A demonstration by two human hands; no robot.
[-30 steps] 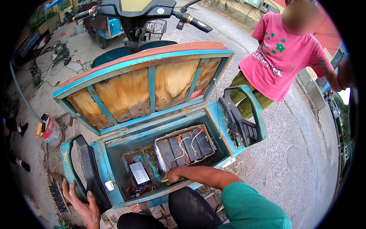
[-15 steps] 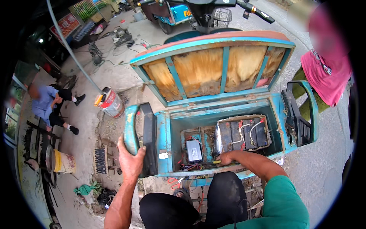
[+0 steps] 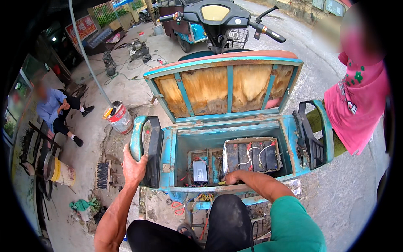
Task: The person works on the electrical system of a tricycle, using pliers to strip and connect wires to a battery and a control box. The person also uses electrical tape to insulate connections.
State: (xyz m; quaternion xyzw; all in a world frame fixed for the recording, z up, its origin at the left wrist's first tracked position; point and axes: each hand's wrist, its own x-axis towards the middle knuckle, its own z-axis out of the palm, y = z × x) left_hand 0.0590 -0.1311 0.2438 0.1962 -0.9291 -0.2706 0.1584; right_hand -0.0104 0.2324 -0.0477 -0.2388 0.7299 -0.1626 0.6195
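My left hand [image 3: 134,168] is wrapped round the near end of the turquoise and black armrest [image 3: 137,138], on the left of an open turquoise metal seat box [image 3: 168,157]. Inside the box, my right hand [image 3: 232,177] is closed on a small yellow item [image 3: 221,183] whose kind I cannot make out. It is low by the front wall, between a silver controller box [image 3: 200,172] with coloured wires and a pack of dark batteries [image 3: 262,161] joined by white leads. My right fingertips are partly hidden.
The raised lid [image 3: 210,90] shows worn wood in a turquoise frame. Handlebars [image 3: 218,19] stand beyond it. A person in pink [image 3: 357,109] is at the right; another sits [image 3: 52,105] at the left. A paint bucket [image 3: 119,119] and red-handled scissors [image 3: 178,208] are nearby.
The view has shifted, so the box sits further left and more of the handlebars shows. Both hands keep their places, the left on the armrest and the right beside the batteries.
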